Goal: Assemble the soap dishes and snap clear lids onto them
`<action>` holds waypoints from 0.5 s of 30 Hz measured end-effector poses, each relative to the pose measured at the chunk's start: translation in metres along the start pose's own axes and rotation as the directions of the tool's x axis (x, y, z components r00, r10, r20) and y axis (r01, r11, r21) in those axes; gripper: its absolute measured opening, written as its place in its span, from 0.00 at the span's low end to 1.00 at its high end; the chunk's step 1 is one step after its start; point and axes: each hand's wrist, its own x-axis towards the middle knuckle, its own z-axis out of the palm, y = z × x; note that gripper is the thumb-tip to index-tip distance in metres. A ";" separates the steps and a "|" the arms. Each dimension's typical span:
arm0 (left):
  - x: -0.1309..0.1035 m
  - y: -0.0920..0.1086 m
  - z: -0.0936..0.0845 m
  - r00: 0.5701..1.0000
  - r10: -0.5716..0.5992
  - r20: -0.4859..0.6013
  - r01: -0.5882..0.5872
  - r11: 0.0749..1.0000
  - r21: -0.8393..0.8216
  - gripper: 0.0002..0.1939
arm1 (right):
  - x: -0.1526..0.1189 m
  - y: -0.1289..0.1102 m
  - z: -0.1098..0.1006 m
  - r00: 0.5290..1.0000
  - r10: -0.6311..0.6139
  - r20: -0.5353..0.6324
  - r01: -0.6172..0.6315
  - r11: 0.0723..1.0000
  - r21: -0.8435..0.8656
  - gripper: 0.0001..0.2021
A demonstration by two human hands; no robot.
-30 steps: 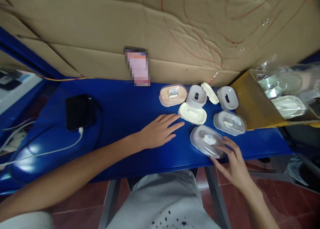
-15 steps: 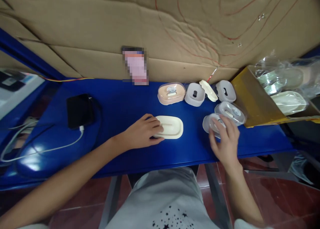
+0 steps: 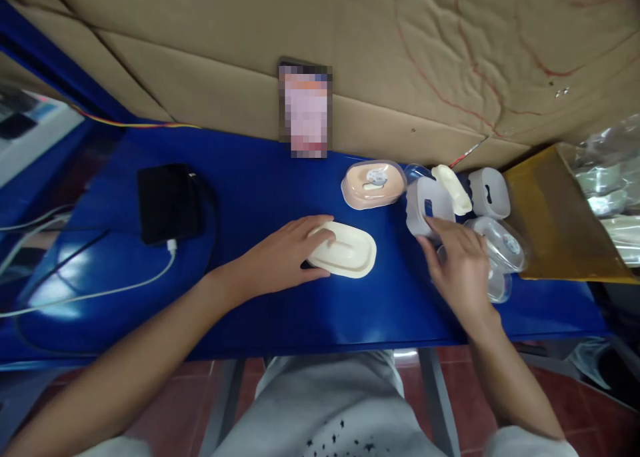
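Observation:
My left hand (image 3: 290, 250) grips the left end of a cream oval plastic tray (image 3: 353, 250), with its fingers along the far edge and top and its thumb at the near edge. The tray lies on the blue table with its raised inner ridge facing up. At the right, my right hand (image 3: 463, 267) pinches the near edge of a light grey plastic box (image 3: 435, 200) with a slot in it. The box looks slightly tilted. Beyond it lies a small cream piece (image 3: 454, 189). Clear-covered grey cases (image 3: 500, 244) sit partly behind my right hand.
A peach case (image 3: 375, 182) with a clear cover and another grey box (image 3: 490, 194) stand toward the back. A cardboard box (image 3: 560, 224) of bagged parts bounds the right. At left lies a black device (image 3: 169, 204) with a white cable. A phone (image 3: 306, 110) leans on the cardboard wall.
My right hand has left the clear-covered grey case and moved to the slotted grey box, which has shifted slightly toward me. My left hand stays on the cream tray, now turned slightly. The view has swung left.

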 end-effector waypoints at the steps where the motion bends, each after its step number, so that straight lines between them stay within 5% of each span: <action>1: 0.000 0.000 0.001 1.000 -0.010 -0.002 0.010 1.000 -0.030 0.27 | -0.011 -0.006 -0.006 1.000 -0.021 -0.005 0.021 0.999 0.049 0.19; 7: 0.001 -0.003 0.004 0.999 -0.031 -0.016 0.027 0.980 -0.196 0.51 | -0.053 -0.025 0.000 0.986 -0.163 0.038 0.140 0.928 0.345 0.30; 15: 0.006 -0.010 0.008 0.995 0.015 -0.100 -0.042 0.962 -0.268 0.62 | -0.019 -0.028 0.024 0.886 -0.447 0.125 0.312 0.772 0.554 0.23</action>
